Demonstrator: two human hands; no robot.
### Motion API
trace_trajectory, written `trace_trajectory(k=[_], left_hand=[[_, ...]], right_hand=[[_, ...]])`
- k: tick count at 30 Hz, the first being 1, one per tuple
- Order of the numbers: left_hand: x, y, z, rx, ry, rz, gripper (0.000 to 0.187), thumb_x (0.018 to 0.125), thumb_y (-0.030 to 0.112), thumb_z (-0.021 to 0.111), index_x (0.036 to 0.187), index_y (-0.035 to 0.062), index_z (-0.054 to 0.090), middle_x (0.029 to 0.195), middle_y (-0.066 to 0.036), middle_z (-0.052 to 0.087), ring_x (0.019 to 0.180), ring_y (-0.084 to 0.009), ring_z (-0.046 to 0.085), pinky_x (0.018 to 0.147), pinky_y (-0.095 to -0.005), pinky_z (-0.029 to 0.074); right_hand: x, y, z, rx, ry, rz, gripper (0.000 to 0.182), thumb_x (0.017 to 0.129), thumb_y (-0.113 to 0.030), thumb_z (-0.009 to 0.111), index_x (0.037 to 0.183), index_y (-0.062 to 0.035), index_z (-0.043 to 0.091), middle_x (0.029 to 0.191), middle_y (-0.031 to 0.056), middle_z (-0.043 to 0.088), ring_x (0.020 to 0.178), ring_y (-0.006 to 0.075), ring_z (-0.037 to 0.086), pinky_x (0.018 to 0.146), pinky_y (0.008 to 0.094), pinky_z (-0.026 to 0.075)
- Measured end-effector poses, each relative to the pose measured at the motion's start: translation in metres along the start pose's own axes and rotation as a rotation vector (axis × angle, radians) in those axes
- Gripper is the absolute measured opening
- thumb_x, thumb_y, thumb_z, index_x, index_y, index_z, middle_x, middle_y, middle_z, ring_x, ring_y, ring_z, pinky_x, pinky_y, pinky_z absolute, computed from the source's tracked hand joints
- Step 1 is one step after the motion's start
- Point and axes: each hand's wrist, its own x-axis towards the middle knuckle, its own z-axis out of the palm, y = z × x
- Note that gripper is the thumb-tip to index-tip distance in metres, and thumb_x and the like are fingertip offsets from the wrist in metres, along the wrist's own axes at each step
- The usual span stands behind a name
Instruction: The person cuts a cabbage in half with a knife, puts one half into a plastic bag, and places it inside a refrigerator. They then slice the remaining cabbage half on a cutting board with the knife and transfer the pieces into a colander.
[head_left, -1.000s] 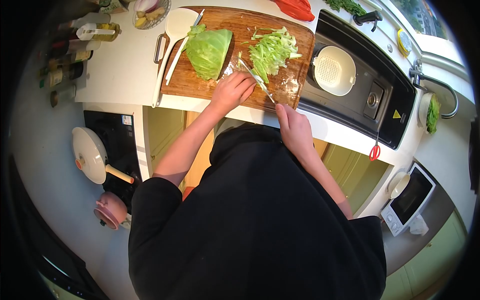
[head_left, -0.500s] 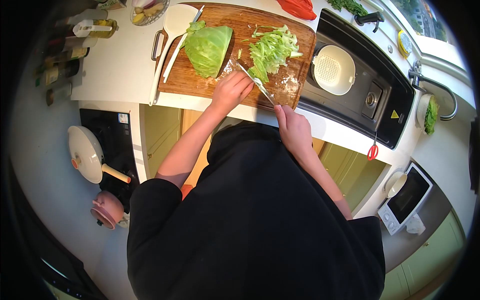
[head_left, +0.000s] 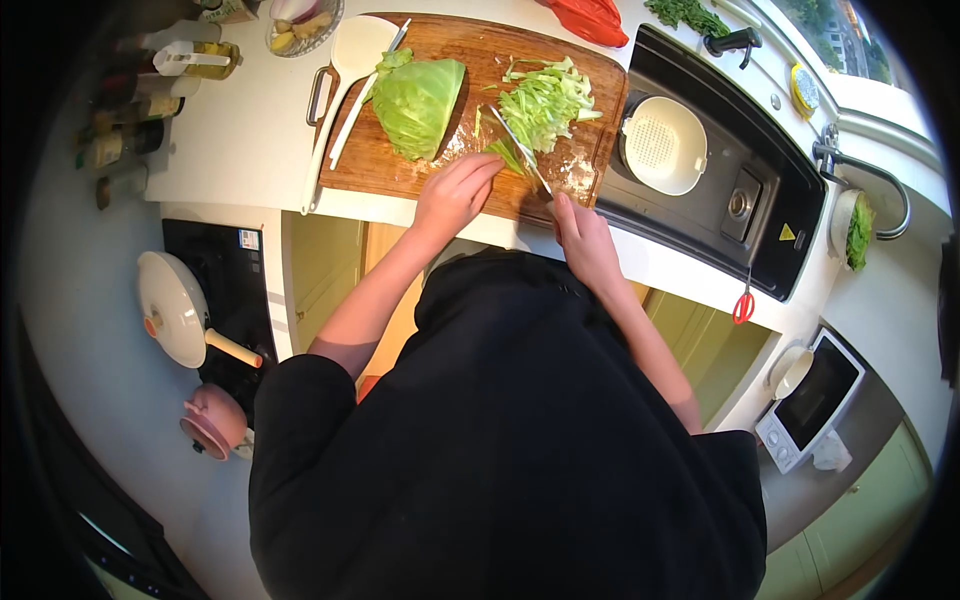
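A wooden cutting board point(head_left: 490, 42) bears a large wedge of green cabbage point(head_left: 417, 108) and a pile of shredded cabbage point(head_left: 547, 103). My right hand point(head_left: 588, 240) is wrapped round the handle of a knife point(head_left: 522, 150), its blade pointing up and left beside the shreds. With its fingers pressed together, my left hand point(head_left: 457, 194) holds a small green cabbage piece point(head_left: 507, 155) against the board, just left of the blade. A white ladle point(head_left: 345, 80) and a white-and-blue stick-like utensil point(head_left: 367, 95) lie along the board's left side.
Right of the board, a white strainer basket point(head_left: 665, 145) sits in the dark sink point(head_left: 640, 200). Red scissors point(head_left: 743, 306) hang at the sink's front edge. Bottles point(head_left: 205, 60) stand at the back left, above a hob with a lidded white pan point(head_left: 175, 308) and a pink pot point(head_left: 215, 420).
The knife blade has turned more upright and shifted slightly right. My left hand has moved a little down and left, and the green piece at its fingertips now shows.
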Motion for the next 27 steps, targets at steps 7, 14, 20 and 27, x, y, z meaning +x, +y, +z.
trace_trajectory(k=[7,14,20,27], left_hand=[[0.028,0.049,-0.064,-0.055,0.184,-0.006,0.035,0.083,-0.006,0.067,0.114,0.0037,0.076,0.119,-0.012,0.074,0.110,-0.0300,0.071,0.096,-0.0399,0.057],[0.075,0.050,-0.088,0.065,-0.603,0.211,0.065,0.095,0.039,0.067,0.152,0.0108,0.052,0.157,-0.010,0.052,0.147,-0.0292,0.046,0.124,-0.0482,0.034],[0.101,0.027,-0.062,0.101,-0.779,0.122,0.065,0.098,0.038,0.063,0.154,0.0081,0.048,0.158,-0.013,0.049,0.146,-0.0321,0.046,0.122,-0.0442,0.037],[0.100,0.057,-0.072,0.032,-0.813,0.277,0.075,0.097,0.041,0.064,0.160,0.0094,0.039,0.164,-0.013,0.041,0.151,-0.0329,0.039,0.125,-0.0454,0.032]], right_hand=[[-0.023,-0.033,-0.023,-0.074,0.131,-0.063,0.046,0.105,-0.043,0.057,0.091,-0.0004,0.063,0.075,0.0251,0.066,0.077,0.0462,0.065,0.068,0.0554,0.047],[-0.016,-0.032,-0.038,-0.299,0.195,-0.148,0.048,0.096,-0.051,0.068,0.089,-0.0027,0.066,0.076,0.0202,0.070,0.076,0.0428,0.069,0.068,0.0532,0.052],[-0.024,-0.024,-0.039,-0.381,0.253,-0.302,0.045,0.092,-0.048,0.073,0.088,-0.0040,0.068,0.076,0.0172,0.070,0.074,0.0398,0.070,0.065,0.0494,0.054],[-0.026,-0.019,-0.043,-0.356,0.220,-0.362,0.043,0.093,-0.047,0.073,0.092,-0.0041,0.072,0.079,0.0192,0.071,0.074,0.0415,0.069,0.066,0.0493,0.054]])
